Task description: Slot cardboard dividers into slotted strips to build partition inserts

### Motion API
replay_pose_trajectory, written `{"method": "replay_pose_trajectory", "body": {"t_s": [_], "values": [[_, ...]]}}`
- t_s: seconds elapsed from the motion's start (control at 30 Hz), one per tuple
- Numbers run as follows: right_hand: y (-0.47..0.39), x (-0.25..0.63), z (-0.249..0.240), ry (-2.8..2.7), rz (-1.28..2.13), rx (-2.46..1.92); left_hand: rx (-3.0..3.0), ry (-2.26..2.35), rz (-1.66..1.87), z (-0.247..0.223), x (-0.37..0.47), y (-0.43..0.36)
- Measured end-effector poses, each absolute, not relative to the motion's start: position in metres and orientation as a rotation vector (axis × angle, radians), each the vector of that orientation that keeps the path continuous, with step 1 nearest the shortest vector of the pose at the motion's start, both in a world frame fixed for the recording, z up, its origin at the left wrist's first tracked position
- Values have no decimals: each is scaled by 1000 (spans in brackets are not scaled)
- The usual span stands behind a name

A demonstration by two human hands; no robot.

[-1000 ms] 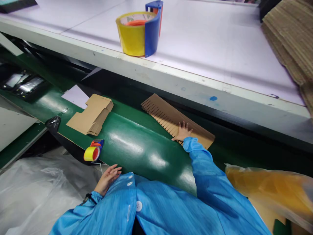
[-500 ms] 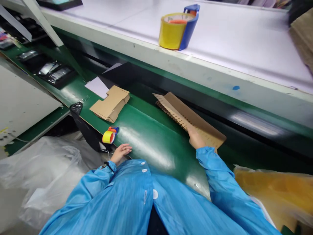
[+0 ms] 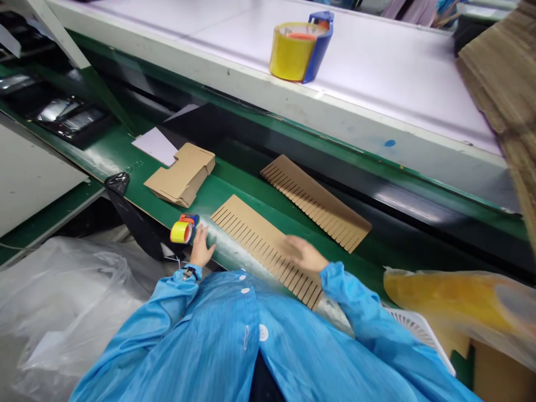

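My left hand [image 3: 202, 248], fingers spread and holding nothing, is at the bench's near edge beside a small tape dispenser with yellow tape [image 3: 181, 231]. A slotted cardboard strip [image 3: 251, 234] lies flat in front of me, its row of slits facing my body. Over the right part of that strip is my right hand [image 3: 307, 254], slightly blurred, with its fingers stretched out; whether it touches the cardboard I cannot tell. Farther back lies a second slotted cardboard piece [image 3: 322, 206], slits toward me. Folded brown cardboard [image 3: 182, 173] sits at the left.
A raised white shelf [image 3: 201, 33] carries a large yellow tape roll on a blue dispenser [image 3: 295, 50]. Plastic-wrapped items [image 3: 75, 114] lie on the green bench at far left. Clear plastic [image 3: 84, 301] hangs lower left; a white basket [image 3: 412, 324] and yellow-filled bag [image 3: 452, 296] are at right.
The cardboard in my right hand has been separated and let go: one strip now lies near me, another farther back. My right hand moved left and nearer; my left moved slightly toward the small dispenser.
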State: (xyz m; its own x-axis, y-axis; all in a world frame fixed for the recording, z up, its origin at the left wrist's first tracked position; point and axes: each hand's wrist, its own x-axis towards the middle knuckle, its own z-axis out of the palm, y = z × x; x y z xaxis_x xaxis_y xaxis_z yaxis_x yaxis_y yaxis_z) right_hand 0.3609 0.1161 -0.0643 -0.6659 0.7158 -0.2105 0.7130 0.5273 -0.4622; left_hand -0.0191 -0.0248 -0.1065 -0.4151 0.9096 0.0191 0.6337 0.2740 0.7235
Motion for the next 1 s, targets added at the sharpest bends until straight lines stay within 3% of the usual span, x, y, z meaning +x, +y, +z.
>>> {"method": "replay_pose_trajectory", "body": {"t_s": [0.13,0.33,0.67,1.0], "values": [[215,364,-67,-2466,516,-1747,1741,1985,485,-118,7,-34],[261,369,-96,-2529,113,-2187,1777,1916,491,-119,29,-62],[257,386,-88,-2854,-25,-1827,1623,2196,815,-107,6,-136],[221,384,-21,-2537,-340,-1706,1322,2424,1091,-45,-133,-7]]}}
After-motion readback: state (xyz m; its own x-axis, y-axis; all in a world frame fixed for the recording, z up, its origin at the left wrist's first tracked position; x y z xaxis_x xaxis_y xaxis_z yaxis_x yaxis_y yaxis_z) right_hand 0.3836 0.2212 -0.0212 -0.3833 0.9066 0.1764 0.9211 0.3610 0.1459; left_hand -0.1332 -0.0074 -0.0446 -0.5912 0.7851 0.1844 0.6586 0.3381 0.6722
